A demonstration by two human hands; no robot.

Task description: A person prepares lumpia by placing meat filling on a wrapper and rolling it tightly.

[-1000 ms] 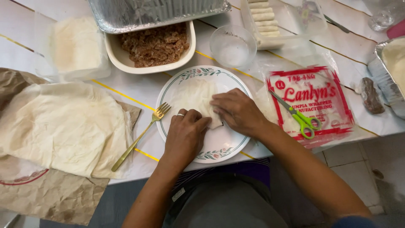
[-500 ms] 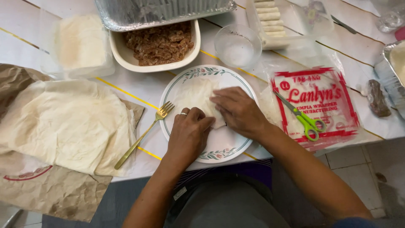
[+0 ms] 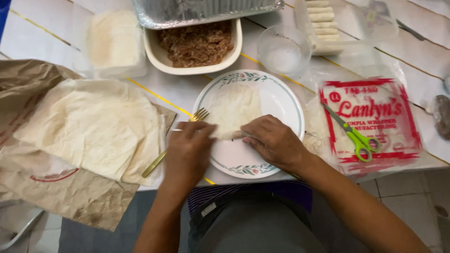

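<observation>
left hand (image 3: 187,150), right hand (image 3: 273,140) grip closed on wrapper (image 3: 233,110) | plate (image 3: 281,100) rim clear

White plate (image 3: 286,100) with a green leafy rim pattern and little reddish flowers, pale cream wrapper (image 3: 233,108) on it. Gold fork (image 3: 171,144), lime-green scissors (image 3: 352,135) on a red-and-white packet (image 3: 375,110) — brown filling (image 3: 197,43) in a cream dish (image 3: 161,58), white table (image 3: 37,40) with yellow lines.
</observation>
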